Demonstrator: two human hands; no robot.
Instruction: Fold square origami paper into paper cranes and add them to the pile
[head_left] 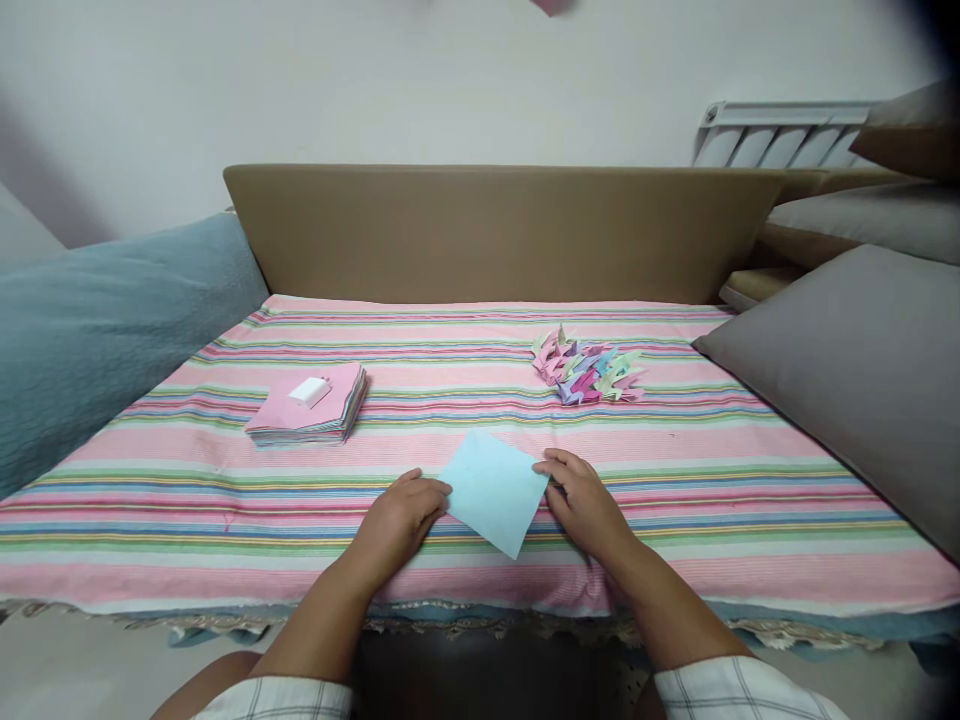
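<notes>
A light blue square sheet of paper [495, 490] lies turned like a diamond on the striped cloth [675, 470], near its front edge. My left hand [401, 520] rests at the sheet's left corner with fingers curled onto the edge. At the right corner, my right hand [581, 500] has its fingers bent and pressing on the paper. Both hands touch the sheet, which lies flat on the cloth.
A stack of coloured paper squares [311, 405] with a small white block [310, 391] on top sits to the left. A heap of folded paper cranes [589, 368] lies at the back right. A teal cushion [105, 320] flanks the left, grey cushions [862, 370] the right, a tan backrest [495, 235] behind.
</notes>
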